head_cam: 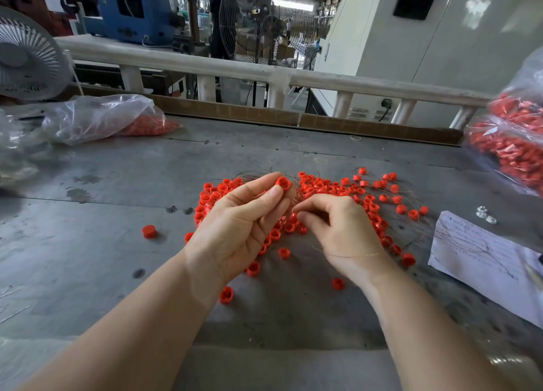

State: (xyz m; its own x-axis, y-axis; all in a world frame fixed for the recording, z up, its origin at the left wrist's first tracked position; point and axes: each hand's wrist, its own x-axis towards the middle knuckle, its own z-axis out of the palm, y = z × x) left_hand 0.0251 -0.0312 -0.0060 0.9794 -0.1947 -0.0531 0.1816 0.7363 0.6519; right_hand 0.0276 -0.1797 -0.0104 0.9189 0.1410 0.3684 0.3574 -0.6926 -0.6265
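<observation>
1. Left hand (241, 223) is turned palm-up right over the near-left side of the pile of caps (329, 185). Thumb and forefinger pinch one red cap (283, 182), open side facing the camera, and the other fingers are loosely bent under it.
2. So the held cap is up off the table (102, 243), just above the pile's middle.
3. Right hand (343, 229) hovers over the pile's near side, just beside the left one. Fingers are curled in and thumb and forefinger tips are close together, but honestly I can't tell if it's got anything between them.
4. There's a tangle of thin wires (255, 173) at the far edge of the pile, and more thin strands run through its right side.
5. One loose cap (149, 231) sits on its own, well left of the pile.
6. Clear bag (102, 117) with red caps inside lies far left and behind the pile; a second, fuller bag (511, 143) is off to the far right.
7. A written sheet of paper (482, 255) lies right of the pile, with little white nuts (484, 214) near its top edge.
8. A white fan (26, 58) stands way back left of the pile.
</observation>
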